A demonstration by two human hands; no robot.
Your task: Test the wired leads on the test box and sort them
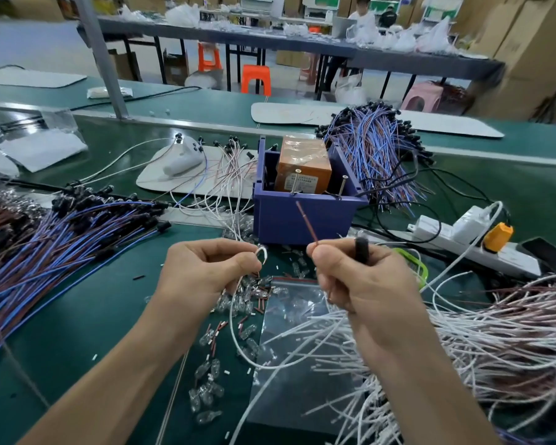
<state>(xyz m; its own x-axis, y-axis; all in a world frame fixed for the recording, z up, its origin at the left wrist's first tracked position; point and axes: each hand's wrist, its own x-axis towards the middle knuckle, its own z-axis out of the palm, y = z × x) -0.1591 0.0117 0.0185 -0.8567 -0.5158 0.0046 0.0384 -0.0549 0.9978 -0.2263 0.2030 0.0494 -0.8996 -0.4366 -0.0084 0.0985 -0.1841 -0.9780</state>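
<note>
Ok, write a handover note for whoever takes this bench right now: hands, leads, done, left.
Left hand pinches a white wire loop; right hand pinches a brown wire, tip up, black cap beside it.
Test box stands just ahead; the wires do not touch its two screws yet.
Blue-brown leads piled left and behind box; white-brown pile right. This lead remains to test and sort.

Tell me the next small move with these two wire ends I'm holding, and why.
Probably move both ends forward to the blue box: brown wire in the right hand onto one upright pin, white wire in the left hand onto the other. Both are pinched and sit short of the pins, touching neither.
</note>
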